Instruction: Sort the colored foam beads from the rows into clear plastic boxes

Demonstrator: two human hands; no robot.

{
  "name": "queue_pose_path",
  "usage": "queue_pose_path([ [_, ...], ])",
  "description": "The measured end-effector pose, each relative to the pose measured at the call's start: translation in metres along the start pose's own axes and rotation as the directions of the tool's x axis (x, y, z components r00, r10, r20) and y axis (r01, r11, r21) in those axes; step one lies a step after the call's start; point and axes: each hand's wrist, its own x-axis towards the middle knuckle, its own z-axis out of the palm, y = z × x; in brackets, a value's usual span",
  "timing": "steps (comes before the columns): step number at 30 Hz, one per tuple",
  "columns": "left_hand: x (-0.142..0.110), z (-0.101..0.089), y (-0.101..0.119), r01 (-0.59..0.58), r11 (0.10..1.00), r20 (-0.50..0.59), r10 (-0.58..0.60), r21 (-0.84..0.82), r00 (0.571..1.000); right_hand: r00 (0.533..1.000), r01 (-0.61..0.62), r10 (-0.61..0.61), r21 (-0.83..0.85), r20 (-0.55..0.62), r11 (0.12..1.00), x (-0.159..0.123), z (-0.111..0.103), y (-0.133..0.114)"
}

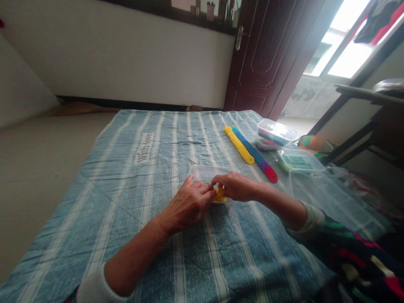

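Both hands meet at a small yellow crocheted piece (pixel 220 195) over a clear plastic box (pixel 205 169) in the middle of the bed-like cloth surface. My left hand (pixel 193 204) reaches in from the lower left, its bent fingertips pressed against the piece's left side. From the right comes my right hand (pixel 236 186), with thumb and fingers pinched at the piece's upper edge. A bit of orange shows behind my left knuckles; what it belongs to is hidden. The hands cover most of the box's inside.
A yellow crocheted strip (pixel 239 145) lies beside a blue, purple and red strip (pixel 255 155). Lidded plastic boxes (pixel 277 131) are stacked at the right, near a green-filled box (pixel 299 160) and a larger clear container (pixel 328 202). Striped cloth (pixel 126 219) covers the surface.
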Motion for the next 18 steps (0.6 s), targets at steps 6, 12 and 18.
queue_pose_path([
  [6,0.0025,-0.0021,0.0044,0.015,1.0,0.024,-0.014,-0.022,1.0,0.999,0.006,-0.007,-0.018,-0.04,1.0,-0.0024,0.0049,-0.001],
  [12,0.0055,-0.0021,0.0077,0.031,0.999,0.031,-0.031,-0.008,0.999,0.999,0.028,-0.029,-0.05,-0.028,0.998,-0.0038,0.0058,-0.0011],
  [18,0.0094,-0.0004,0.0089,0.007,0.999,0.068,-0.01,0.033,0.998,0.998,0.048,-0.045,0.064,-0.047,0.997,-0.0018,0.0101,0.0036],
])
